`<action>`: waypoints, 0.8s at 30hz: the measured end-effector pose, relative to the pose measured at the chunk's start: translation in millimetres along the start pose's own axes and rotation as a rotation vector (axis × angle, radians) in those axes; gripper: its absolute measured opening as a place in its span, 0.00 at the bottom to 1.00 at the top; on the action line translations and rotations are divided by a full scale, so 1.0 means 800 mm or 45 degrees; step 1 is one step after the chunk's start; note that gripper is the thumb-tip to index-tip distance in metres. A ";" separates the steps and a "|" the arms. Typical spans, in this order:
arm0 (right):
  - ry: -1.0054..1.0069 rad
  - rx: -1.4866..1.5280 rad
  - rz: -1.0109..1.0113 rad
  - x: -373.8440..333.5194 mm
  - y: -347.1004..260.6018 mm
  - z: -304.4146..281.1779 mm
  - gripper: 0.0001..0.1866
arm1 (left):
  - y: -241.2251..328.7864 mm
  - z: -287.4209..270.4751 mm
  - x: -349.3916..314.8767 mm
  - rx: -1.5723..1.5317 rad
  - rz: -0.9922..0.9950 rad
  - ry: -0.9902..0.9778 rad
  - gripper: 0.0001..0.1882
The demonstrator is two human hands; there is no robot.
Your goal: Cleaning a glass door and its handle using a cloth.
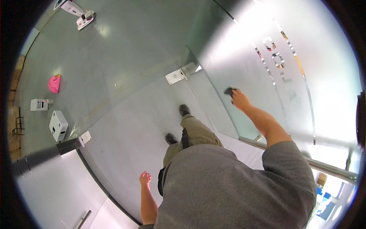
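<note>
My right hand (240, 100) is stretched out to the right, closed around a small dark curved object (229, 91) whose kind I cannot make out. Both are close to a frosted glass panel (244, 57) that has see-through stripes and cut-out lettering. Whether the dark object touches the glass is unclear. Low at my left side hangs my left hand (145, 178), its fingers loosely bent and somewhat apart, with nothing in them.
A metal floor plate (175, 76) lies ahead of my shoes (184, 110). White boxy devices (58, 126) and a pink bag-like thing (54, 83) are on the floor at left. A white door (49, 187) with a metal handle (84, 219) stands lower left. Behind my right arm runs a metal bar (331, 171).
</note>
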State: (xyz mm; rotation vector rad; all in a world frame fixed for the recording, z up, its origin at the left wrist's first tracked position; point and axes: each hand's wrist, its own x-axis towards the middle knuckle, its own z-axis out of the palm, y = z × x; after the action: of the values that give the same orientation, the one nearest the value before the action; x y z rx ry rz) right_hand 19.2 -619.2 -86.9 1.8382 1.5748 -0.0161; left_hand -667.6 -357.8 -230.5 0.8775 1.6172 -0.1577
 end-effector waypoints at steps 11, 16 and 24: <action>-0.055 -0.058 -0.171 -0.068 -0.036 0.042 0.12 | -0.028 -0.031 -0.002 -0.044 -0.099 0.117 0.19; 0.049 -0.143 -0.139 0.075 0.015 0.026 0.14 | 0.021 -0.003 -0.016 -0.066 0.082 0.103 0.21; 0.209 -0.146 -0.025 0.348 0.110 0.033 0.15 | 0.050 0.062 -0.068 -0.030 0.006 0.210 0.22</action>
State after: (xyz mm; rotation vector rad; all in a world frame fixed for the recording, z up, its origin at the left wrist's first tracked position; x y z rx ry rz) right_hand 178.6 -393.9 -185.7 1.7715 1.6691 0.2168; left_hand -604.5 -381.3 -180.4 0.8947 1.7663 -0.0644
